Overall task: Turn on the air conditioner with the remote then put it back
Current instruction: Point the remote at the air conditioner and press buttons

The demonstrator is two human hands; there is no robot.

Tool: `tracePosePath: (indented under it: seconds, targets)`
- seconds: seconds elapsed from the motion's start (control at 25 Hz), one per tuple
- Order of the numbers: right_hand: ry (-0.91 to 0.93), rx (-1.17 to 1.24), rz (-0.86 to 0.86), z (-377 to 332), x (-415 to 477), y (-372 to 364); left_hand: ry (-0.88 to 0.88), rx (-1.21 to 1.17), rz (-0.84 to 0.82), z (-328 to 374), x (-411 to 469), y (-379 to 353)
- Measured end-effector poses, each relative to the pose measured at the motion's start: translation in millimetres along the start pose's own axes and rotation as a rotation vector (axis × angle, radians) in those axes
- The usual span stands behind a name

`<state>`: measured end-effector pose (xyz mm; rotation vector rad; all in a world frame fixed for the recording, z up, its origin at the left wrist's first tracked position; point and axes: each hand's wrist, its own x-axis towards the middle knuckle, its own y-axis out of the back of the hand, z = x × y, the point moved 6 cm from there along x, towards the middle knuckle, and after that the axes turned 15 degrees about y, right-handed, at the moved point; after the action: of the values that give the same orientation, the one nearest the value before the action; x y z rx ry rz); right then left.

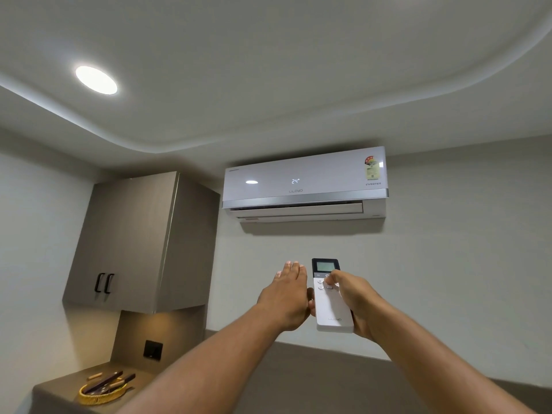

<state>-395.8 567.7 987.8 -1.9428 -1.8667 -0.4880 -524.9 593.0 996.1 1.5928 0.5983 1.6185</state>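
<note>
A white air conditioner (304, 186) hangs high on the wall and its front panel shows 24. Its lower flap looks slightly ajar. Below it I hold up a white remote (330, 306) with a dark top and a lit screen, aimed at the unit. My right hand (355, 300) grips the remote from the right, with the thumb on the buttons just under the screen. My left hand (286, 297) is beside the remote on its left, fingers straight and together, touching or nearly touching its edge and holding nothing.
A brown wall cabinet (131, 243) with two black handles hangs at the left. Under it a counter (50, 392) carries a round woven basket (101, 392) with several knives. A black socket plate (153, 350) sits on the backsplash. A round ceiling light (96, 80) is on.
</note>
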Motion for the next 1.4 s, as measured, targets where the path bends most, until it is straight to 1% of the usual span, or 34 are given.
tracePosePath:
  seconds: [0.24, 0.44, 1.16, 1.4]
  targets:
    - [0.005, 0.007, 0.005, -3.0, -0.1, 5.3, 0.036, -0.066, 0.013, -0.2, 5.6, 2.7]
    - [-0.010, 0.039, 0.006, -1.3, -3.1, 8.2, 0.067, -0.074, -0.012, -2.7, 7.5, -4.2]
    - [-0.030, 0.039, 0.035, 5.3, -6.0, 15.5, 0.060, -0.095, -0.018, -2.1, 7.5, -1.6]
    - [-0.032, 0.004, 0.042, 5.1, -3.5, 17.0, 0.060, -0.100, -0.006, -7.8, 12.3, -5.3]
